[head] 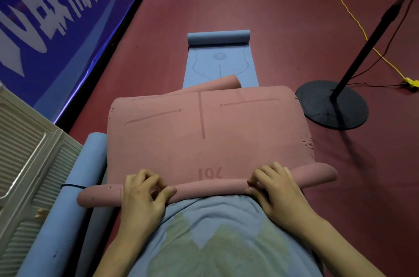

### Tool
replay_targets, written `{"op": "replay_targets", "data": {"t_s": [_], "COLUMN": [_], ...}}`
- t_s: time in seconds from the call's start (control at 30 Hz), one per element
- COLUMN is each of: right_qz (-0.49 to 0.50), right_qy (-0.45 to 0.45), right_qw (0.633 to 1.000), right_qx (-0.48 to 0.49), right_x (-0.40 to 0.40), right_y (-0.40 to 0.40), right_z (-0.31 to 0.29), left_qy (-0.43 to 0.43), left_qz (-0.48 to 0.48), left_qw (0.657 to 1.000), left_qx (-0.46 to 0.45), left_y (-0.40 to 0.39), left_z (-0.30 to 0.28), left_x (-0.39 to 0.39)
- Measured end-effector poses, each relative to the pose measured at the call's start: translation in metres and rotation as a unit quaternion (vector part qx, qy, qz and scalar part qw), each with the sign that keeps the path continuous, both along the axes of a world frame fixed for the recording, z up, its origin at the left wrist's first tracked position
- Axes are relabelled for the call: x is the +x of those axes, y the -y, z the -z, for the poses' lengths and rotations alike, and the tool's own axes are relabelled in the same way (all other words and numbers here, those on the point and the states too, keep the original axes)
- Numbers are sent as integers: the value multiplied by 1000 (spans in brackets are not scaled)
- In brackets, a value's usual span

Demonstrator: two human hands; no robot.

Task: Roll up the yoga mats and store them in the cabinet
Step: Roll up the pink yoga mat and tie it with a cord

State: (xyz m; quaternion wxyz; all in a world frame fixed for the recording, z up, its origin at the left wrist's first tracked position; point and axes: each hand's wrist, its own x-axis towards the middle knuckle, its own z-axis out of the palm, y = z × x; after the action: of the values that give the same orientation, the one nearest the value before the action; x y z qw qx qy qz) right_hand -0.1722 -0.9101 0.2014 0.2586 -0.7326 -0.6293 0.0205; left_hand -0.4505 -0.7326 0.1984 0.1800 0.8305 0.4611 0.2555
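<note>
While gripped by both hands, pink mat (204, 136) held at chest level, rolled near edge under curled fingers: left hand (145, 195) near roll's left end, right hand (275, 188) near its right end. Unrolled part draped forward over blue mat (220, 63) on floor (283, 16). Inverted print "761" between hands. Blurred white characters on blue banner (56, 16), unreadable.

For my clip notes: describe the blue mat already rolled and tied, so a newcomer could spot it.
Start at the cream slatted cabinet on the left. Beside it lies the rolled blue mat, partly under the pink mat that both hands roll. A black cord circles it, and it is fully rolled, unlike the half-unrolled blue mat farther off.
</note>
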Motion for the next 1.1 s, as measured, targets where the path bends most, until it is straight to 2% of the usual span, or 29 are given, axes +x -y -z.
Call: {"op": "replay_targets", "data": {"t_s": [0.2, 0.37, 0.5, 0.8, 1.1], "right_qz": [35, 73, 89, 62, 62], "right_qy": [70, 91, 146, 191, 220], "right_qw": [997, 993, 984, 972, 972], "right_qx": [-20, -14, -49, -121, -60], "right_x": [-3, -4, -11, -17, -8], "right_y": [-5, -4, -12, -16, -25], "right_z": [1, 0, -4, -18, -7], "left_qy": [-42, -105, -95, -133, -199], "left_qz": [36, 67, 61, 91, 102], "left_qw": [997, 984, 981, 978, 958], "left_qx": [60, 124, 156, 134, 180], "left_y": [0, 7, 13, 9, -3], "left_z": [-2, -10, -8, -13, -8], "left_x": [-4, -8, -8, -10, 11]}}
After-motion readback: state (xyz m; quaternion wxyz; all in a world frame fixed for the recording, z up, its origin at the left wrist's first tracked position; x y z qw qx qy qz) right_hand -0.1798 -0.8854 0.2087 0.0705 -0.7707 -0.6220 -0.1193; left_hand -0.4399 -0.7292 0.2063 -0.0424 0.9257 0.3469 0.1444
